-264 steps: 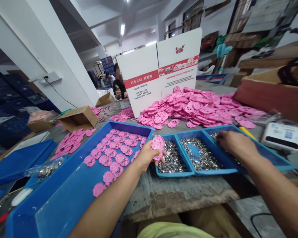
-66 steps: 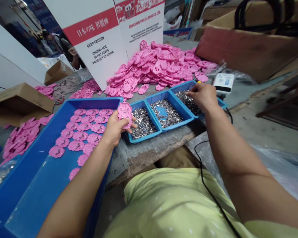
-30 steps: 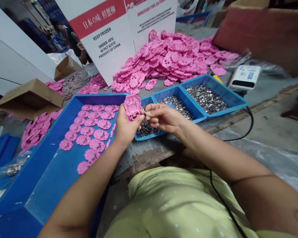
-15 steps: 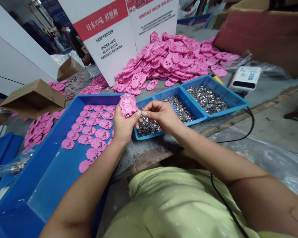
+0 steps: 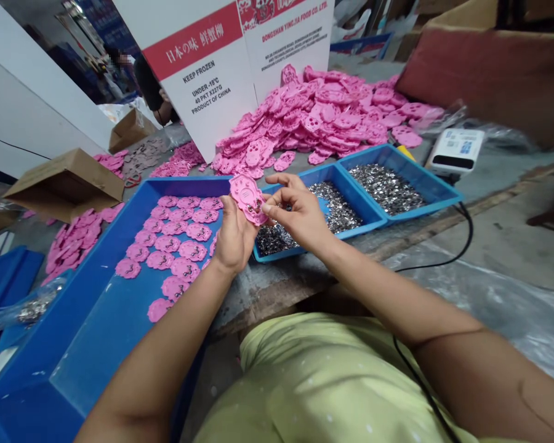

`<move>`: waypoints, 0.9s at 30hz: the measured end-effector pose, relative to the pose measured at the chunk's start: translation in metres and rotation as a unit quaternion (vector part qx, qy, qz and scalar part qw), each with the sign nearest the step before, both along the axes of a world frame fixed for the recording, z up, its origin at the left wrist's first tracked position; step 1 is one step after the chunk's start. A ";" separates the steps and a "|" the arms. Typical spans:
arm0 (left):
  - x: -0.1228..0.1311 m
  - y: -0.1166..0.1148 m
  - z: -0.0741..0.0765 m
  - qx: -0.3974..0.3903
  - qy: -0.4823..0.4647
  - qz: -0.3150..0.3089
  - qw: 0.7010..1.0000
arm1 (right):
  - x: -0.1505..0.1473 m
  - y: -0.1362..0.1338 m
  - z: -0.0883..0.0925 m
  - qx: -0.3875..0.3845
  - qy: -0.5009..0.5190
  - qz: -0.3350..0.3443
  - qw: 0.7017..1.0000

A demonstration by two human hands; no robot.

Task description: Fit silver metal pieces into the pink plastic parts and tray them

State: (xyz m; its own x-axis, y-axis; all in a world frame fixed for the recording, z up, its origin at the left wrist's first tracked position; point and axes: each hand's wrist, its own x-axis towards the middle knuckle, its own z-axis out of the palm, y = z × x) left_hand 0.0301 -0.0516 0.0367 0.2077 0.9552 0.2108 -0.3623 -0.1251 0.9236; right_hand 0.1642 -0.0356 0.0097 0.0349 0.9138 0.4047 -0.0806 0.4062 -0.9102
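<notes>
My left hand (image 5: 234, 237) is closed on a pink plastic piece (image 5: 246, 194) with a scalloped outline, held up with its inner face showing. Small shiny metal bits sit near the piece's lower end. There, the thumb and forefinger of my right hand (image 5: 295, 209) pinch together at its edge; whatever lies between those fingertips is too small to name. Below the hands stands a blue bin (image 5: 277, 253) of small metal parts. To the left, a large blue tray (image 5: 87, 332) holds rows of similar pink pieces (image 5: 167, 243), several with metal bits on them.
Behind the hands rises a big heap of pink pieces (image 5: 323, 111) against a white carton (image 5: 212, 86). Another blue bin (image 5: 392, 215) of metal parts stands right, near a white device (image 5: 457, 151) with a cable. A cardboard box (image 5: 64, 184) lies left; a person (image 5: 154, 92) is behind.
The pink piece has tilted, its lower end turning toward my right hand. My right fingertips have come from beside the left thumb onto the piece's edge.
</notes>
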 end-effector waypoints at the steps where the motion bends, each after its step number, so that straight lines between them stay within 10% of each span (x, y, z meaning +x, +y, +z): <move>1: 0.000 0.000 0.000 0.004 0.007 0.001 1.000 | -0.001 0.000 0.001 -0.003 0.003 -0.001 1.000; 27: 0.009 -0.004 0.011 0.047 0.039 0.034 0.998 | -0.033 0.002 -0.001 -0.066 0.166 -0.006 0.984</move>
State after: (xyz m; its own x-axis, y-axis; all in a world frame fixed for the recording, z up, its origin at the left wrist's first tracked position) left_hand 0.0393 -0.0558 0.0476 0.1624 0.9446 0.2851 -0.2783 -0.2334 0.9317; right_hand 0.1313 -0.0338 0.0084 0.1560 0.9561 0.2480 -0.3784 0.2898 -0.8791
